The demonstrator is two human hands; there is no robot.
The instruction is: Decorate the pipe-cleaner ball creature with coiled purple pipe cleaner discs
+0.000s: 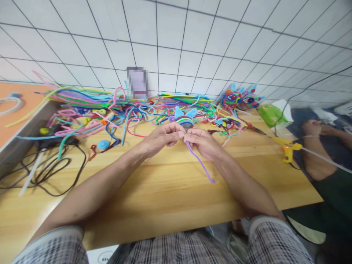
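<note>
A purple pipe cleaner (199,161) hangs down from my fingertips toward the tabletop, its lower end slightly hooked. My right hand (205,143) pinches its upper part between thumb and fingers. Fingertips to fingertips with it, my left hand (167,135) is closed on the same upper end, which the fingers mostly hide. Just behind both hands sits a striped pipe-cleaner head (183,120) with two light blue pointed ears, its lower part covered by my hands. A small purple coil (172,119) is beside its left side.
Loose pipe cleaners (93,99) pile along the wall. Two finished-looking colourful heads (242,99) stand at the back right. A yellow glue gun (288,149) lies at the right edge, near another person's arm (316,154). Black cable (59,168) loops at left, near a blue coil (103,144).
</note>
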